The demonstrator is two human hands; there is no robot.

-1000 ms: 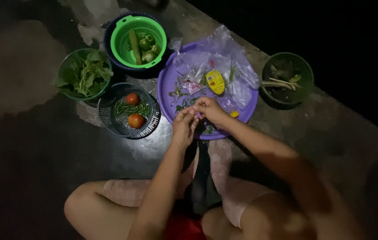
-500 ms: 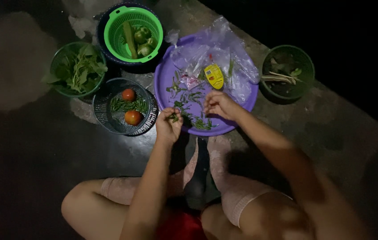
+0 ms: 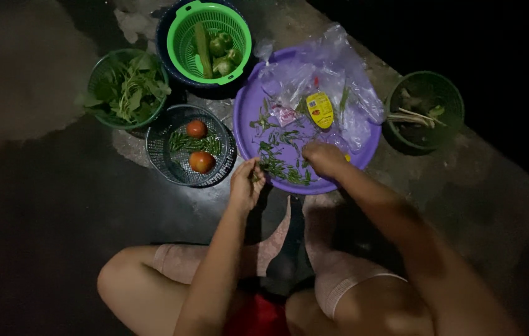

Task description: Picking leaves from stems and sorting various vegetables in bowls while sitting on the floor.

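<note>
**Two hands at the purple tray, greens between them**

Two bare knees frame the bottom of my view, and both forearms reach forward from them toward the floor. Nearest me, my left hand (image 3: pixel 247 183) hangs just off the near-left rim of the purple tray (image 3: pixel 244 115), wrist bent, fingers curled inward. Something small and green shows between the fingertips; I read it as a pinch on a bit of green stem (image 3: pixel 255 177), though the light is poor. My right hand (image 3: pixel 325 158) lies farther in, palm down over the near side of the tray, fingers bunched and pointing left. Whether it holds anything I cannot tell; the knuckles hide the tips.

Between the two hands, on the tray floor, lies the loose scatter of green stems (image 3: pixel 280 167), just beside the right fingertips and a little beyond the left ones. Past that sit a yellow packet (image 3: pixel 320 110) and crumpled clear plastic bags (image 3: pixel 333 68) at the tray's far side.

Left of the tray stands a dark mesh basket (image 3: pixel 158 149) with two tomatoes (image 3: pixel 201 162) and green pods. Farther out are a green basket of leaves (image 3: pixel 128 90), a bright green basket (image 3: pixel 183 37) holding round green fruit, and, far right, a dark green bowl (image 3: pixel 457 102) of scraps.
</note>
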